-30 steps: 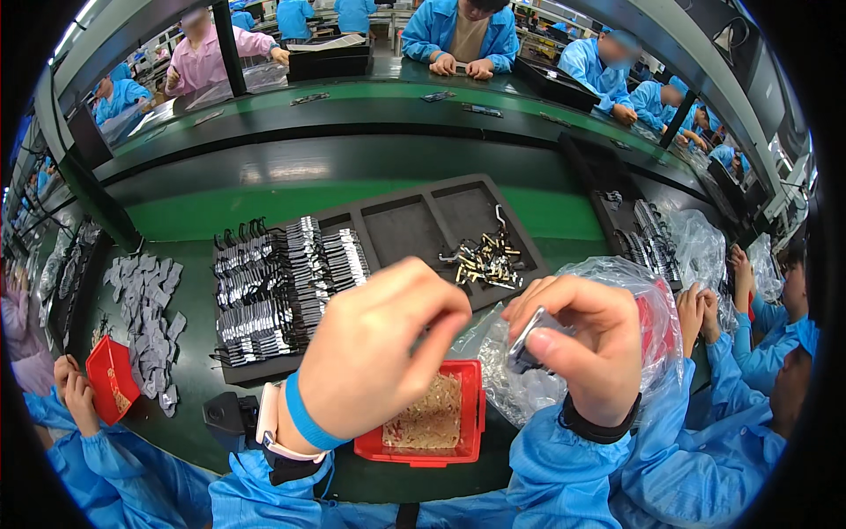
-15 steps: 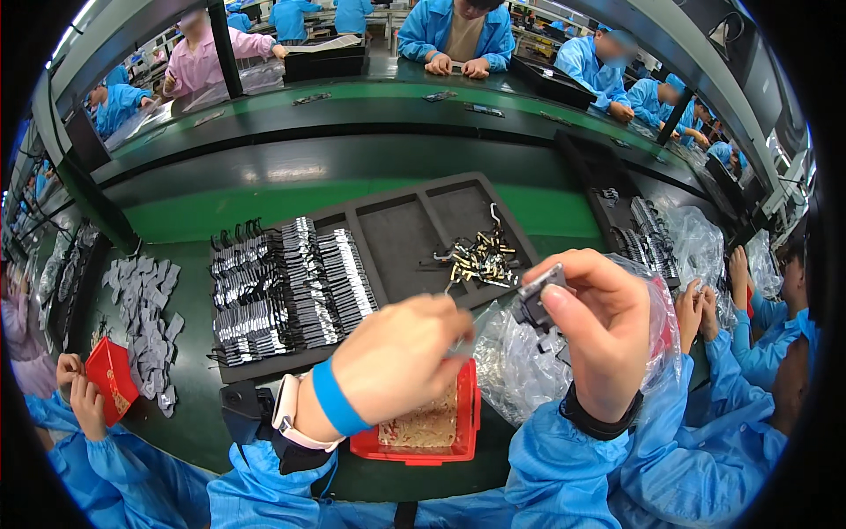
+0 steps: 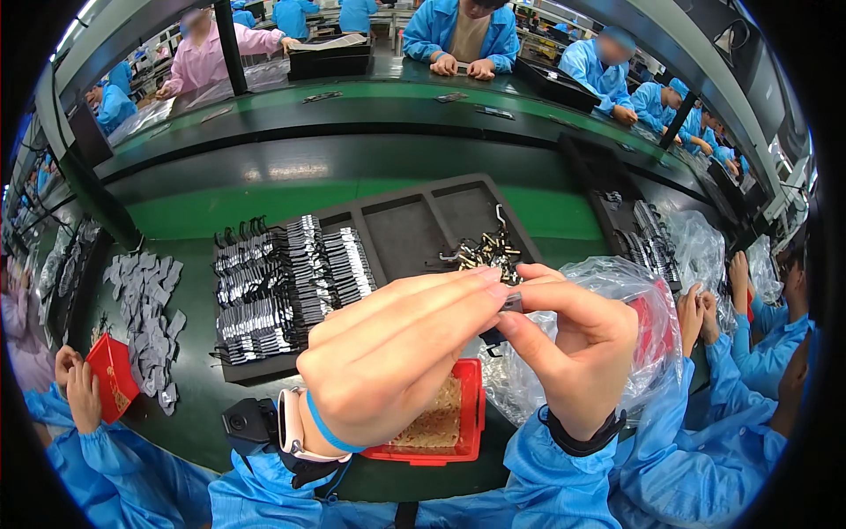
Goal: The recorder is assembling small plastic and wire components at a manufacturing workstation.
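In front of my chest, my right hand [image 3: 573,339] pinches a small black-and-grey part [image 3: 512,302] between thumb and fingers. My left hand [image 3: 397,353] reaches across to it from the left. Its fingers are pressed together, their tips at the part; the thumb and whatever it may hold are hidden. Just beyond both hands lies a loose pile of small black and brass-coloured pieces [image 3: 489,251] in a compartment of a black tray [image 3: 397,236]. To the left, the same tray holds rows of thin black-and-silver parts [image 3: 256,304].
A red bin [image 3: 473,423] with a brownish bottom sits below my hands. Clear plastic bags [image 3: 564,353] lie at the right. Grey pieces [image 3: 145,304] are heaped at the left, near a person's hands holding a red packet [image 3: 113,377]. Another person's hands [image 3: 694,309] work at the right.
My left hand has moved from beside the pile over to the part in my right hand, and their fingertips now meet. My right hand has shifted slightly left and turned the part.
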The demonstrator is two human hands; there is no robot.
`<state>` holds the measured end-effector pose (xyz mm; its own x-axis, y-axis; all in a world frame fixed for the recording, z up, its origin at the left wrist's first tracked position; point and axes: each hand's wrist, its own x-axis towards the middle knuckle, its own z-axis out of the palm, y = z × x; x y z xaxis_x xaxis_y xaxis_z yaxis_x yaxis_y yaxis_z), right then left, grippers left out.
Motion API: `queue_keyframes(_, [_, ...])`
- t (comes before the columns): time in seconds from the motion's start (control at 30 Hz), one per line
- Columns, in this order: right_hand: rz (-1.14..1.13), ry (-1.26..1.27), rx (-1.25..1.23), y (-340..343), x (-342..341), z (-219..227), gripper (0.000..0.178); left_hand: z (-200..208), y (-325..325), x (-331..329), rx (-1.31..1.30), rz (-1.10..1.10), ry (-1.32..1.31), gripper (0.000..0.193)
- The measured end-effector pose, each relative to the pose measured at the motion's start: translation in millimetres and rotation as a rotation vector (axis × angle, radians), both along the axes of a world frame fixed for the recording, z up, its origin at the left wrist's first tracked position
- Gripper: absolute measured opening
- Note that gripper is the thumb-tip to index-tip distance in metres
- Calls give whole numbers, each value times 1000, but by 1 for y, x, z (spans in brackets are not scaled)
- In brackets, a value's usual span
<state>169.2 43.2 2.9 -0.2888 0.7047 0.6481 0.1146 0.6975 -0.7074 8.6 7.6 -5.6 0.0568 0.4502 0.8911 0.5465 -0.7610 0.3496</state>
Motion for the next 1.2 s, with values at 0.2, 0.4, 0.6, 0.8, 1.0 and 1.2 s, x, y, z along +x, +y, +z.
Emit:
queue_keyframes(0.2, [-5,-50,91,3,2,1,15,-2,-2,-2,-34,-40,1,33])
queue_keyframes(0.4, [2,-121,162,4,4,5,15,-2,-2,-3,-27,-56,17,34])
queue_keyframes(0.6, [5,-205,236,5,8,8,14,0,0,2,-32,-70,-29,18])
queue_keyframes(0.8, [2,-293,332,4,10,12,12,0,0,3,-20,-89,-27,21])
queue_keyframes(1.0, [-10,-324,416,4,12,13,15,-1,0,1,-13,-87,-11,21])
queue_keyframes(1.2, [-40,-357,470,4,11,13,17,-3,2,-1,-31,-109,8,26])
